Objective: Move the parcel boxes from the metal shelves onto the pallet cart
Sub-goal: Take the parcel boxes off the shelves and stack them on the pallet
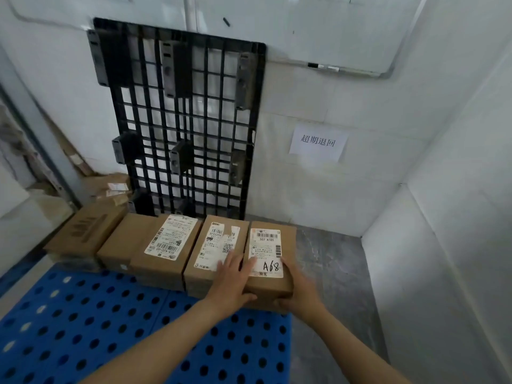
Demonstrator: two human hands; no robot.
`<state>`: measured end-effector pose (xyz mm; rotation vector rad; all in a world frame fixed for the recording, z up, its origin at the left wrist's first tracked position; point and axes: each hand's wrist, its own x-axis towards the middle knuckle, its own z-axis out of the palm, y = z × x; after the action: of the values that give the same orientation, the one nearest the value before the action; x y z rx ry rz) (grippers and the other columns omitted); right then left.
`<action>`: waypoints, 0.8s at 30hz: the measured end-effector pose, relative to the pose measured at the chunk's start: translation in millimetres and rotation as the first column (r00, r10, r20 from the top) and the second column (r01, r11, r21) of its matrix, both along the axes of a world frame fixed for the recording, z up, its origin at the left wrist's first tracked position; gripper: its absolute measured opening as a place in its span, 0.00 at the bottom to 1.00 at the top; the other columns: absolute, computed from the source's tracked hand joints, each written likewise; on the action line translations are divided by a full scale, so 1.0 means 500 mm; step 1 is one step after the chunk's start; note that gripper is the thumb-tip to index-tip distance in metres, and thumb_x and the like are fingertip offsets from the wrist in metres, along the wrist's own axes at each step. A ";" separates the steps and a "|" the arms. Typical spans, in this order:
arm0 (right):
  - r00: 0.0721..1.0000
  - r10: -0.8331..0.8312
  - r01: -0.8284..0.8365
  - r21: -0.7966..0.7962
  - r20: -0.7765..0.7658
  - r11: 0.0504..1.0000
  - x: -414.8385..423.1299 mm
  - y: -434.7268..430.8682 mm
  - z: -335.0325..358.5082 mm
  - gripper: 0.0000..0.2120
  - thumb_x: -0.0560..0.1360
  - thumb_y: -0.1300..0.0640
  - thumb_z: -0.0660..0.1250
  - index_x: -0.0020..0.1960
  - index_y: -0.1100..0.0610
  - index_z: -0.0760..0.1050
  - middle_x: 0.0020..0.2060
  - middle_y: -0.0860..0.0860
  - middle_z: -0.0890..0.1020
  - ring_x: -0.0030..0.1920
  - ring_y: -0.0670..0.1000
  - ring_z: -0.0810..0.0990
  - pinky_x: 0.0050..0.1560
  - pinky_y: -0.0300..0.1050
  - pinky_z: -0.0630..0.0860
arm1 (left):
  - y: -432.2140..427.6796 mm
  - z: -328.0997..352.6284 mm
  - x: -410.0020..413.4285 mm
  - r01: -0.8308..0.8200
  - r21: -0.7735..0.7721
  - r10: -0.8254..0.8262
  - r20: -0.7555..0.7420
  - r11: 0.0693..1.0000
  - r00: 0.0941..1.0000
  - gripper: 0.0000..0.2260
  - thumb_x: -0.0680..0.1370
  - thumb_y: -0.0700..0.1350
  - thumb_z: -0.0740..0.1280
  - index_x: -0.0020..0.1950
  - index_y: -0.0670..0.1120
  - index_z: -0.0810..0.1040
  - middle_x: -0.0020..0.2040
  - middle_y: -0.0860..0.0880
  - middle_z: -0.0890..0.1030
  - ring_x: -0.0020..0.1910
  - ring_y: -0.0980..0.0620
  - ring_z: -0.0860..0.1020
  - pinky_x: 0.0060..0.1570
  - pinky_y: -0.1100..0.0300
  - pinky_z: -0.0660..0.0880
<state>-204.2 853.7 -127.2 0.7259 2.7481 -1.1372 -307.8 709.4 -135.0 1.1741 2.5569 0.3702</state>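
Several brown parcel boxes stand in a row along the far edge of the blue perforated pallet [83,322]. The rightmost box [288,239] bears a white label marked "A68". My left hand [232,281] lies over its left top edge, fingers straight, thumb against the front face. My right hand [297,293] holds the box's near right corner, fingers curled under the front edge. To its left stand a box with torn labels [210,245], a box with a long white label [166,245] and a plain printed box [86,228].
A black plastic pallet [180,120] leans upright against the white wall behind the boxes. A paper sign [318,142] hangs on the wall to the right. Grey concrete floor [332,273] lies right of the blue pallet. Flattened cardboard [110,187] sits at the back left.
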 end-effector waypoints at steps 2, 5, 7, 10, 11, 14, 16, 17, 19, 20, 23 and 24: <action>0.999 -0.015 0.014 0.014 0.037 1.000 -0.004 -0.003 -0.017 0.43 0.67 0.60 0.72 0.73 0.51 0.50 0.69 0.51 0.64 0.67 0.50 0.65 0.63 0.41 0.67 | -0.009 -0.017 0.001 0.008 -0.013 -0.009 -0.042 1.000 0.999 0.34 0.75 0.52 0.66 0.76 0.51 0.51 0.76 0.45 0.48 0.76 0.42 0.44 0.75 0.45 0.47; 0.997 -0.054 0.054 0.001 0.048 0.999 -0.011 -0.002 -0.036 0.44 0.65 0.60 0.74 0.72 0.51 0.52 0.67 0.51 0.66 0.66 0.49 0.67 0.60 0.41 0.69 | -0.015 -0.024 -0.004 -0.007 0.018 0.008 -0.079 1.000 0.997 0.33 0.75 0.50 0.67 0.75 0.51 0.54 0.76 0.42 0.48 0.76 0.42 0.47 0.75 0.50 0.50; 0.997 -0.060 0.060 -0.008 0.044 0.998 -0.015 -0.001 -0.043 0.44 0.63 0.60 0.75 0.71 0.50 0.53 0.66 0.50 0.67 0.63 0.48 0.68 0.58 0.40 0.71 | -0.015 -0.021 -0.010 0.008 0.015 -0.007 -0.080 1.000 0.997 0.32 0.76 0.49 0.67 0.75 0.51 0.54 0.75 0.42 0.50 0.76 0.42 0.48 0.75 0.52 0.50; 0.998 -0.051 0.051 0.000 0.035 0.999 -0.016 0.001 -0.050 0.46 0.63 0.60 0.75 0.71 0.50 0.52 0.67 0.51 0.66 0.64 0.49 0.68 0.60 0.42 0.73 | -0.012 -0.020 -0.016 0.016 -0.034 -0.019 -0.078 0.999 0.997 0.32 0.76 0.49 0.65 0.76 0.51 0.53 0.76 0.42 0.51 0.76 0.42 0.47 0.75 0.51 0.50; 0.999 -0.040 0.039 0.008 0.036 0.999 -0.015 0.002 -0.053 0.46 0.63 0.60 0.75 0.72 0.50 0.51 0.67 0.51 0.65 0.65 0.49 0.67 0.60 0.43 0.73 | -0.011 -0.019 -0.017 0.019 -0.059 -0.023 -0.078 0.998 0.997 0.32 0.76 0.49 0.65 0.76 0.52 0.52 0.76 0.41 0.50 0.76 0.41 0.47 0.75 0.50 0.49; 0.998 0.015 -0.017 0.027 0.062 1.000 -0.013 0.007 -0.050 0.47 0.64 0.59 0.75 0.72 0.50 0.49 0.69 0.53 0.63 0.66 0.50 0.66 0.62 0.44 0.72 | -0.007 -0.021 -0.025 0.038 -0.125 -0.050 -0.096 0.991 0.994 0.33 0.76 0.51 0.65 0.76 0.53 0.50 0.76 0.40 0.51 0.76 0.40 0.47 0.75 0.48 0.50; 0.995 0.050 -0.050 -0.004 0.087 0.999 -0.010 0.007 -0.038 0.48 0.63 0.58 0.76 0.72 0.50 0.47 0.70 0.54 0.59 0.68 0.52 0.63 0.65 0.46 0.69 | -0.011 -0.015 -0.031 0.052 -0.143 -0.063 -0.071 0.988 0.995 0.34 0.76 0.51 0.65 0.76 0.53 0.50 0.76 0.40 0.50 0.76 0.40 0.47 0.75 0.48 0.51; 0.993 0.068 -0.068 -0.009 0.092 0.998 -0.007 0.006 -0.029 0.49 0.63 0.55 0.76 0.73 0.50 0.46 0.71 0.54 0.57 0.70 0.52 0.61 0.67 0.47 0.67 | -0.016 -0.010 -0.034 0.059 -0.129 -0.064 -0.038 0.990 0.997 0.34 0.76 0.51 0.66 0.76 0.53 0.50 0.77 0.41 0.50 0.76 0.41 0.47 0.75 0.48 0.51; 0.994 0.084 -0.087 0.039 0.070 0.995 0.003 0.002 -0.010 0.50 0.62 0.46 0.75 0.73 0.48 0.45 0.74 0.52 0.52 0.72 0.53 0.56 0.70 0.51 0.62 | -0.029 -0.001 -0.035 0.068 -0.030 -0.067 0.039 0.997 0.997 0.36 0.75 0.53 0.67 0.76 0.53 0.49 0.76 0.44 0.51 0.76 0.43 0.48 0.75 0.49 0.53; 0.996 0.085 -0.086 0.062 0.024 0.994 0.008 0.001 -0.004 0.50 0.61 0.40 0.73 0.72 0.45 0.46 0.74 0.50 0.53 0.73 0.52 0.55 0.71 0.52 0.60 | -0.039 0.004 -0.033 0.056 0.035 -0.059 0.078 0.998 0.995 0.36 0.75 0.54 0.66 0.76 0.53 0.49 0.76 0.46 0.53 0.76 0.45 0.50 0.75 0.50 0.55; 0.989 0.076 -0.064 0.101 -0.125 0.993 0.016 -0.001 0.022 0.42 0.64 0.36 0.69 0.69 0.42 0.48 0.72 0.49 0.60 0.71 0.48 0.59 0.69 0.46 0.60 | -0.082 0.014 -0.017 -0.048 0.137 0.026 0.158 0.989 0.987 0.34 0.78 0.54 0.63 0.76 0.51 0.46 0.77 0.50 0.50 0.76 0.50 0.48 0.75 0.52 0.53; 0.985 0.084 -0.066 0.119 -0.152 0.991 0.013 -0.004 0.033 0.37 0.69 0.45 0.70 0.70 0.44 0.51 0.71 0.49 0.62 0.71 0.48 0.61 0.68 0.42 0.61 | -0.098 0.015 -0.010 -0.089 0.159 0.062 0.169 0.983 0.984 0.33 0.78 0.53 0.62 0.76 0.51 0.46 0.77 0.50 0.50 0.76 0.51 0.48 0.75 0.51 0.53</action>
<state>-198.0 851.8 -110.6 0.5602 2.9638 -1.0745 -312.8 660.2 -127.3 1.0548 2.4709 0.6808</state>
